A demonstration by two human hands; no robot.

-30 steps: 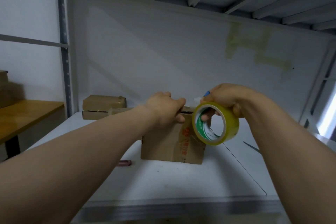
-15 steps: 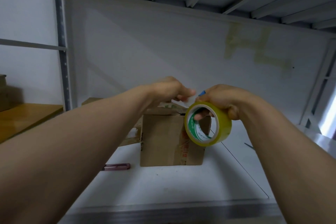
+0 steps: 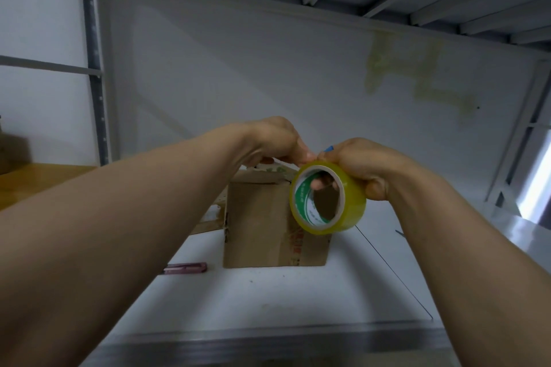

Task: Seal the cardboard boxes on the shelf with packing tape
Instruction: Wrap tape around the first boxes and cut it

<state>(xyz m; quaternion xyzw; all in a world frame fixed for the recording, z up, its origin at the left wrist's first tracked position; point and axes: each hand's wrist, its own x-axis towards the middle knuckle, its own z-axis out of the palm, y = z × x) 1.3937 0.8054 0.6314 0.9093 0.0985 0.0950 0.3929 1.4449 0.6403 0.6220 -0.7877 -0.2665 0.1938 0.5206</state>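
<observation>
A brown cardboard box (image 3: 256, 223) stands on the white shelf (image 3: 268, 301), its top flaps partly hidden behind my hands. My right hand (image 3: 366, 167) grips a roll of yellowish packing tape (image 3: 328, 197) just in front of the box's upper right corner, with fingers through the core and a small blue object sticking out above the knuckles. My left hand (image 3: 277, 143) is level with the roll's top edge, its fingertips pinching at the tape there. Whether a free tape end is between the fingers is too small to tell.
A pink utility knife (image 3: 185, 267) lies on the shelf left of the box. More flattened cardboard (image 3: 208, 217) sits behind the box, mostly hidden by my left arm. A wooden table (image 3: 35, 179) stands at the far left. The shelf's metal front edge (image 3: 268, 343) runs below.
My left hand has left the box top and come right to the roll's top edge. The roll has shifted slightly left and up. The view has moved closer to the box.
</observation>
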